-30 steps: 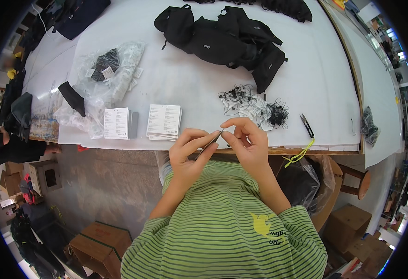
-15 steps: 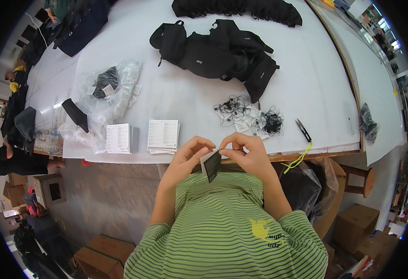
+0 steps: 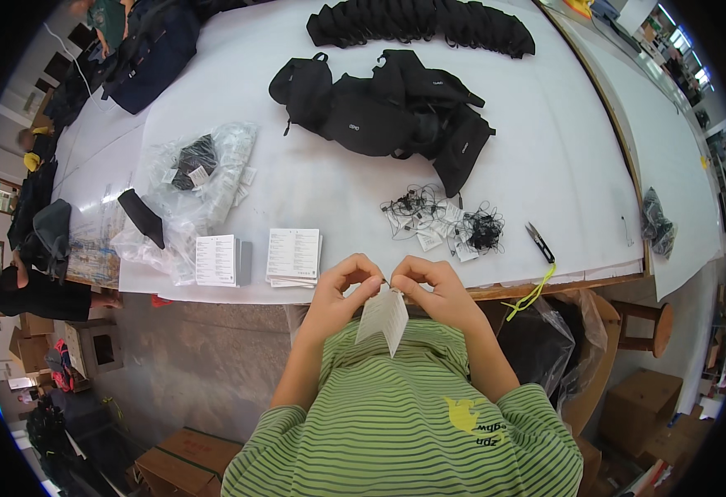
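Note:
A folded paper hang tag (image 3: 384,319), its pale printed faces showing, dangles below my fingertips in front of my striped shirt. My left hand (image 3: 342,291) is closed in a pinch at the tag's top edge. From the other side my right hand (image 3: 433,288) pinches at the same top corner, thumb and forefinger together. A thin dark bit shows between the fingertips; I cannot make out exactly what it is. Just beyond my hands lie a stack of white printed cards (image 3: 294,253) and a tangle of black tag strings with small white labels (image 3: 483,230).
Another card stack (image 3: 216,260) stands to the left, near a clear plastic bag (image 3: 235,149) and a black strip (image 3: 140,217). Small snips (image 3: 540,243) with a yellow cord lie at the right. Black bags (image 3: 371,124) are piled farther back, with a black row (image 3: 421,23) behind.
The tag has turned from its dark outer face to its pale printed inside and now hangs partly spread. Both hands stay together at its top; the view has shifted slightly.

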A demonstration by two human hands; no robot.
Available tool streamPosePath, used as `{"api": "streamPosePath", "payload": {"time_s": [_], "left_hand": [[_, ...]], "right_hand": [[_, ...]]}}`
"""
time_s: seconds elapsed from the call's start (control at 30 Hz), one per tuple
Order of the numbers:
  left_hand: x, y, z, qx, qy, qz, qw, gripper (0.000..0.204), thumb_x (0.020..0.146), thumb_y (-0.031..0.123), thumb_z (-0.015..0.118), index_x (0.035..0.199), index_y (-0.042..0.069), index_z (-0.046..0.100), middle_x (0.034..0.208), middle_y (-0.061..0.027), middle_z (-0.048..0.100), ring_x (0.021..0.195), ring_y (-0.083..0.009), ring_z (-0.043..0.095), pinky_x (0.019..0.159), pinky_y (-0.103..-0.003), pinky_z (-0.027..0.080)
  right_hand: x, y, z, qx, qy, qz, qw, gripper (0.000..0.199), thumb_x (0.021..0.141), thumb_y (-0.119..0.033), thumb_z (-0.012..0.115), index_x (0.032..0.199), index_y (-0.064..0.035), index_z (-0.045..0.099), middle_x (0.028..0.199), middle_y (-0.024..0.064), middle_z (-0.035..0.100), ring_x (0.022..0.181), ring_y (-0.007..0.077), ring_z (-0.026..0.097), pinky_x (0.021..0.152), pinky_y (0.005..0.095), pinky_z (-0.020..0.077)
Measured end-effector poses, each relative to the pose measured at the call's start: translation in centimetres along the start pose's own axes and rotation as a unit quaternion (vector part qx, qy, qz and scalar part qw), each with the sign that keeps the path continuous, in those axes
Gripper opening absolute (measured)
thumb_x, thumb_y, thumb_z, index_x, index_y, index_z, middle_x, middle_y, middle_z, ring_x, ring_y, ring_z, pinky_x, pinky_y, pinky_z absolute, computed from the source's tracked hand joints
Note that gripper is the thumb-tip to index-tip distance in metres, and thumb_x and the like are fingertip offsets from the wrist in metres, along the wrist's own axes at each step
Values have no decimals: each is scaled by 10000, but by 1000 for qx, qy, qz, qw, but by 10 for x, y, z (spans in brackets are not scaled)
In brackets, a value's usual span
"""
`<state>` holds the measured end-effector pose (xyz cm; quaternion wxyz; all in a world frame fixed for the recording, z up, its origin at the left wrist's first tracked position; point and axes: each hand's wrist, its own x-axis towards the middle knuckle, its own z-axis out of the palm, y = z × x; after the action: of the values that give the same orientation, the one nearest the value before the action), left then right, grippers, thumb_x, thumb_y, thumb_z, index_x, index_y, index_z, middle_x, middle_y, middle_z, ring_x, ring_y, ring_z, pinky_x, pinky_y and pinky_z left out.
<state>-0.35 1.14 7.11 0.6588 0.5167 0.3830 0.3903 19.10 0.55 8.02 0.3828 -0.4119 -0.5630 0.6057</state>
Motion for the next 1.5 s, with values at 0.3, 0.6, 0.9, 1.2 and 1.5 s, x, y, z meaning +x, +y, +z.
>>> {"api": "streamPosePath", "payload": {"time_s": [0.3,0.6,0.9,1.2,1.5], "left_hand": [[92,-13,-22,204,8,103,974,242,831,114,632,1052,26,588,1020,-91,634,959,-196,591,890,-342,436],[195,-7,-64,524,222,288,770,462,742,72,656,1189,63,539,1143,-119,590,1088,-295,539,930,-385,390],[83,-6,-40,319,222,76,918,359,869,197,627,1167,20,533,1019,-183,630,939,-332,596,829,-394,453],[0,-53,-31,522,50,96,846,409,729,-32,582,1084,168,622,1354,-79,444,1263,-260,376,1058,-418,231],[-11,-37,-9,441,170,118,873,326,690,93,700,1007,154,656,1093,-69,521,1084,-246,446,940,-399,302]], "right_hand": [[-2,-5,-9,-58,27,73,995,162,885,-166,622,884,-6,596,639,4,545,581,56,489,556,229,393],[-32,-4,-3,34,-21,94,995,116,909,-144,605,915,-29,619,703,1,602,573,40,507,498,200,399],[-32,0,-19,67,-1,117,991,113,893,-102,619,875,10,617,682,-2,581,532,30,477,462,172,350],[-36,8,-25,-39,10,126,991,165,844,-178,678,832,-17,644,624,-43,543,536,20,393,489,207,303],[-12,14,15,-253,116,79,957,105,828,-169,668,838,-68,643,533,25,439,475,118,392,472,271,302]]}}
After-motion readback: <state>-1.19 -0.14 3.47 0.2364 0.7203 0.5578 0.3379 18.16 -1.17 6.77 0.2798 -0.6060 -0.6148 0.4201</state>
